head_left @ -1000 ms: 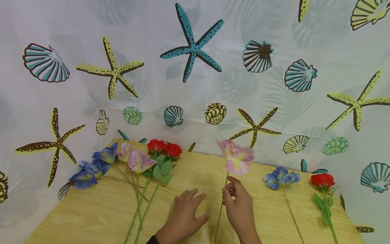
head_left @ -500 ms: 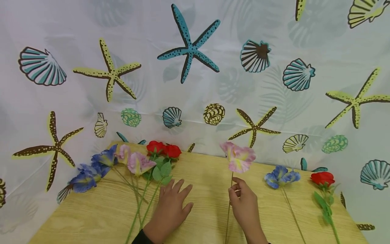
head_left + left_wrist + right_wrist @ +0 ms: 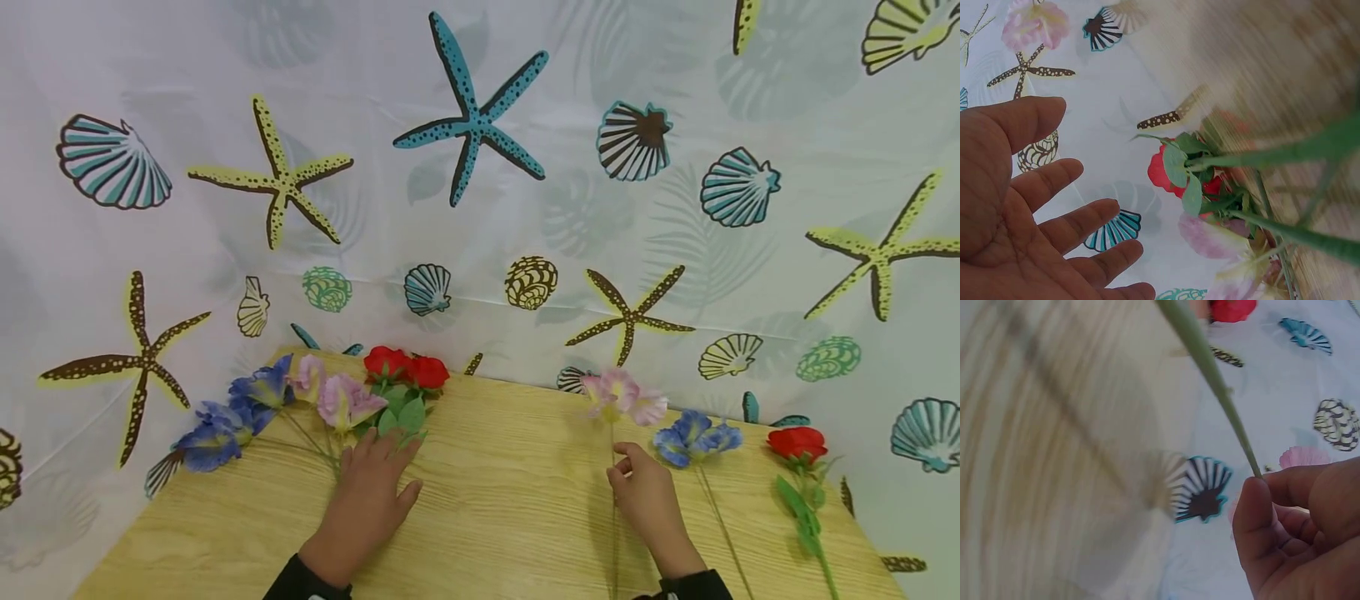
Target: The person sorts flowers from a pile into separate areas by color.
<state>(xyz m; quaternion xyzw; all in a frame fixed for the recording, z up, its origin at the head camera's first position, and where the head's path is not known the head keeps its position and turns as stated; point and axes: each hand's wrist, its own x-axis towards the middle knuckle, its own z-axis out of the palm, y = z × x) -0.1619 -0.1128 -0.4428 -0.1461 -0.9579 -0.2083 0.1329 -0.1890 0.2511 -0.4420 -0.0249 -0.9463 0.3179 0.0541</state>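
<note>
Between thumb and fingers my right hand [image 3: 647,493] pinches the stem of a pink artificial flower [image 3: 619,395], its bloom toward the back of the table. In the right wrist view the green stem [image 3: 1222,394] runs up from the pinching fingertips. My left hand [image 3: 369,500] is spread over the stems of the left-hand flowers, fingertips at the green leaves below two red roses [image 3: 405,367]. Its fingers are extended with nothing between them in the left wrist view. Beside the roses lie pink flowers [image 3: 347,402] and blue flowers [image 3: 217,433].
Right of the held flower, a blue flower [image 3: 694,438] and a single red rose [image 3: 798,447] lie on the wooden table [image 3: 517,500], stems toward me. A white cloth [image 3: 480,225] printed with starfish and shells hangs behind and around the table.
My right hand has carried the pink flower rightward, closer to the blue one, and its bloom has turned. My left hand has moved left, from the table's middle onto the left-hand stems.
</note>
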